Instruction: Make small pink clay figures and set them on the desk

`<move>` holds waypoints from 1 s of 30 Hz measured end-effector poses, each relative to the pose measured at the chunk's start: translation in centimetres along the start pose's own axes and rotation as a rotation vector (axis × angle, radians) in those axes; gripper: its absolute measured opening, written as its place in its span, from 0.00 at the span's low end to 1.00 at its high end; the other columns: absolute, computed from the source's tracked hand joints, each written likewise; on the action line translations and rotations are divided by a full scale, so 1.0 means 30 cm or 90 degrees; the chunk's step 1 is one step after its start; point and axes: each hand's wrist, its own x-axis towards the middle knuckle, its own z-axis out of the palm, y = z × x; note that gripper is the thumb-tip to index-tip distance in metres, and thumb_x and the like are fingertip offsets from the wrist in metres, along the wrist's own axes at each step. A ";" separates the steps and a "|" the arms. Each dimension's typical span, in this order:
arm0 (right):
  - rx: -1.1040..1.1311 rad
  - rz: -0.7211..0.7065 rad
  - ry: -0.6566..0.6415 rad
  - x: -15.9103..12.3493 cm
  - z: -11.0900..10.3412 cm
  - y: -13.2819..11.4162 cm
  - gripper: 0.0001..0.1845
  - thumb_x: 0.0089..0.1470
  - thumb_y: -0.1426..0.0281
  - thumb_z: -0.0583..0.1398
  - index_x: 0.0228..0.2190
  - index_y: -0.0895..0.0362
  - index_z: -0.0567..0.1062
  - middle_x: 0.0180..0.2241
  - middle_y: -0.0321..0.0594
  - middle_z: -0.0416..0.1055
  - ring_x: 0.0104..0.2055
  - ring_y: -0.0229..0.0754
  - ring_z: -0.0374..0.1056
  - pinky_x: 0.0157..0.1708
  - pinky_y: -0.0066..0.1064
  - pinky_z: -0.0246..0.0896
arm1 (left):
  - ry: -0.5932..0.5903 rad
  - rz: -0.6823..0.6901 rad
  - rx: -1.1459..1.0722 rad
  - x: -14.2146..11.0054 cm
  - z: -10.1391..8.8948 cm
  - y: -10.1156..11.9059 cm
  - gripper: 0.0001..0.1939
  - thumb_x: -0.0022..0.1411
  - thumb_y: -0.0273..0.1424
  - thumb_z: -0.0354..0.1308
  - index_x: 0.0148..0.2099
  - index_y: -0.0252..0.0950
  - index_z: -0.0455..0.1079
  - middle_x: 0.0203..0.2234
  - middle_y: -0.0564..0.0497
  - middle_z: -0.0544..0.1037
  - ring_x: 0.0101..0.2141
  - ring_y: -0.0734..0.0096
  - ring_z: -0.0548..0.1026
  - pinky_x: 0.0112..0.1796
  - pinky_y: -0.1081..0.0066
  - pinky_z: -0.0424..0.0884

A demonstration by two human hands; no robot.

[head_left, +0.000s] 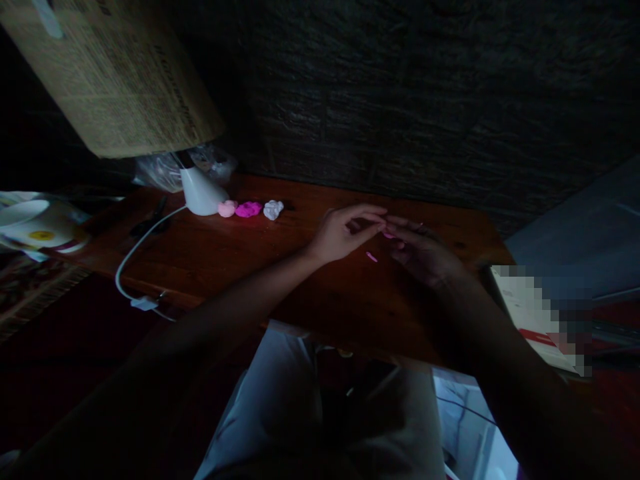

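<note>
Over the wooden table, the fingertips of my left hand [343, 233] and my right hand [423, 250] meet. Between them is a small piece of pink modelling clay [388, 234], partly hidden by the fingers. My left thumb and forefinger pinch at its edge, while my right fingers close around it from the other side. Just below the hands, a thin pink clay strip [371, 256] lies on the tabletop. Farther left sit three lumps of clay in a row: a light pink lump [227, 209], a magenta lump [249, 209] and a whitish lump [273, 210].
A lamp with a newsprint-patterned shade [135, 80] and white base [200, 193] stands at the back left, its white cord [129, 257] crossing the table. Dark scissors [150, 223] and a white mug [30, 223] are further left. A book [533, 320] lies at the right edge.
</note>
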 end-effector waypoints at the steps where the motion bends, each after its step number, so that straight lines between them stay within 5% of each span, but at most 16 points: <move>1: -0.002 0.001 0.001 0.000 0.000 0.000 0.18 0.38 0.66 0.77 0.35 0.49 0.82 0.33 0.32 0.79 0.22 0.29 0.60 0.19 0.24 0.55 | 0.000 -0.003 -0.002 0.001 -0.001 0.001 0.15 0.65 0.32 0.63 0.53 0.34 0.75 0.41 0.46 0.86 0.37 0.72 0.83 0.37 0.75 0.76; 20: 0.013 0.011 0.014 0.004 -0.004 0.008 0.16 0.39 0.67 0.76 0.34 0.49 0.83 0.34 0.32 0.81 0.23 0.29 0.61 0.20 0.23 0.55 | -0.005 -0.058 -0.077 0.017 0.005 -0.031 0.14 0.65 0.31 0.63 0.52 0.33 0.73 0.41 0.45 0.85 0.41 0.69 0.84 0.43 0.71 0.77; 30: -0.009 0.014 0.017 0.001 0.006 0.006 0.18 0.38 0.67 0.76 0.34 0.49 0.82 0.34 0.32 0.81 0.23 0.29 0.61 0.20 0.23 0.54 | 0.003 -0.112 -0.148 0.023 -0.001 -0.039 0.26 0.61 0.31 0.68 0.58 0.36 0.62 0.37 0.48 0.84 0.39 0.67 0.85 0.44 0.70 0.78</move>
